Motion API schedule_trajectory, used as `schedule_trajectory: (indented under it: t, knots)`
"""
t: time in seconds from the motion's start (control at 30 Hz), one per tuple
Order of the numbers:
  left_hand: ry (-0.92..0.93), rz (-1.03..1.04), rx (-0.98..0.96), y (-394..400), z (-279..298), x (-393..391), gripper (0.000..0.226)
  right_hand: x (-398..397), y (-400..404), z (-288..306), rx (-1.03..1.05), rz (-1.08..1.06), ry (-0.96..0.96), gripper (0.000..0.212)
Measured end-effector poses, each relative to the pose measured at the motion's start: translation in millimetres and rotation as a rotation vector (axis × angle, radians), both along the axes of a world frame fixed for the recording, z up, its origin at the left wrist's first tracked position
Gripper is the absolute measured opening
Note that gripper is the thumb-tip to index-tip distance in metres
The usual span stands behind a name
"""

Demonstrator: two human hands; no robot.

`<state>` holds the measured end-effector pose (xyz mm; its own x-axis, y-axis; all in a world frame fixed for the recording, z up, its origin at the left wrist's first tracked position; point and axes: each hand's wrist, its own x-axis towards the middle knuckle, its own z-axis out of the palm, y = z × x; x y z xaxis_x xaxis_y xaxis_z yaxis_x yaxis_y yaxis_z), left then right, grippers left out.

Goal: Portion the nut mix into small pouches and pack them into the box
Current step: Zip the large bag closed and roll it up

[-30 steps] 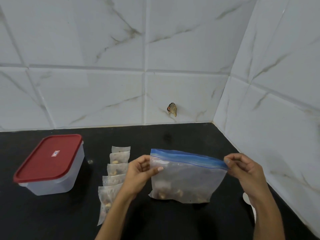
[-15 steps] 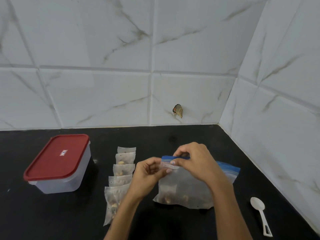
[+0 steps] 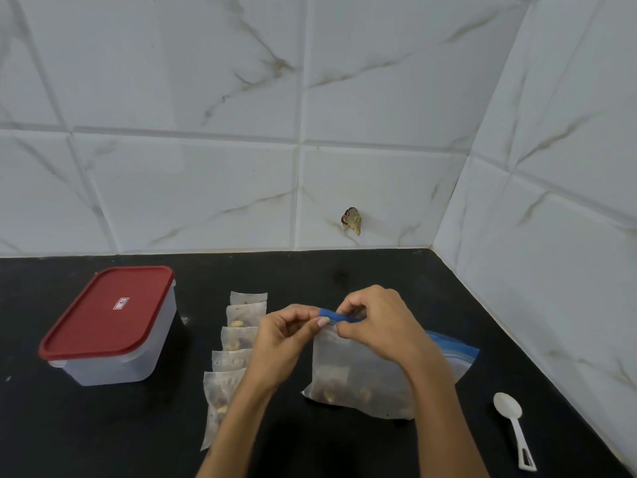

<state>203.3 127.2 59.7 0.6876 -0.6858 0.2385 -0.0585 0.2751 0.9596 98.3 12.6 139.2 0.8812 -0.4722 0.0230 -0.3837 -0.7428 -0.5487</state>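
Note:
A clear zip bag of nut mix (image 3: 348, 374) with a blue seal strip stands on the black counter (image 3: 310, 277). My left hand (image 3: 286, 339) pinches the left end of its top edge. My right hand (image 3: 379, 322) pinches the blue strip right beside it, fingertips of both hands almost touching. The bag's right corner sticks out behind my right wrist. Several small pouches (image 3: 238, 343) with nuts lie in an overlapping column just left of my left hand. A translucent box with a red lid (image 3: 110, 322), lid on, sits at the left.
A white plastic spoon (image 3: 513, 426) lies on the counter at the right, near the tiled side wall (image 3: 551, 236). The tiled back wall meets it in a corner behind the bag. A small scrap (image 3: 351, 220) sticks to the back wall.
My right hand slid from the bag's right end along the blue strip to the left end, next to my left hand. The view shifted slightly.

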Motion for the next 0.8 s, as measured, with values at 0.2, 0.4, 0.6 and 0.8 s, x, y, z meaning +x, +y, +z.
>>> schedule_trajectory:
  t: [0.2,0.4,0.6,0.8]
  knots:
    - [-0.143,0.032,0.088,-0.5,0.5,-1.0,0.009,3.8,3.9,-0.4,-0.01,0.009,-0.018,0.017]
    - [-0.169,0.066,0.079,-0.9,0.0,-4.2,0.009,3.0,3.9,-1.8,-0.019,0.012,-0.019,0.016]
    - [-0.107,0.05,0.059,-0.7,0.1,-4.5,0.007,-7.6,-0.5,-2.6,0.002,-0.063,-0.005,0.024]
    - [-0.008,-0.001,-0.019,0.1,2.5,-9.5,0.025,-7.9,1.6,-1.4,-0.033,-0.027,-0.007,0.016]
